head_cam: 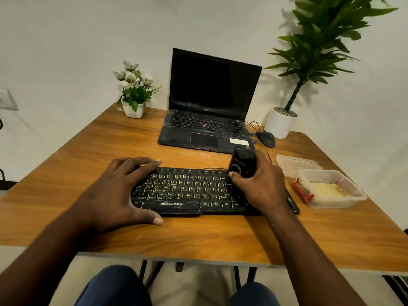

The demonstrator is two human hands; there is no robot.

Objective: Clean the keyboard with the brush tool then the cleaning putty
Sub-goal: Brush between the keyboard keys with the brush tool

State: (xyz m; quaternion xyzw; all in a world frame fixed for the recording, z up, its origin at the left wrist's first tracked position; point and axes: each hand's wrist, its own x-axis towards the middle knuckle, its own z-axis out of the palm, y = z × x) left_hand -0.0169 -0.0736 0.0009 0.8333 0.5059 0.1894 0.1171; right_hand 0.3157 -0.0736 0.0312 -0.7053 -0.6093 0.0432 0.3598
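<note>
The black keyboard (189,191) lies in the centre of the frame on the wooden tabletop (88,151). Over its right end the right hand (260,184) has its grip clamped around a stubby black brush tool (242,163), thumb near a round dial on its side. The left hand (119,191) rests flat on the keyboard's left end, its grip apart, fingers spread and thumb at the front edge. Right of the keyboard, a clear container (355,196) holds pale yellow putty (326,189), with its lid (295,162) just behind. Further up stand an open laptop (212,107), a mouse (266,139), a flower pot (133,109) and a potted plant (280,123).
</note>
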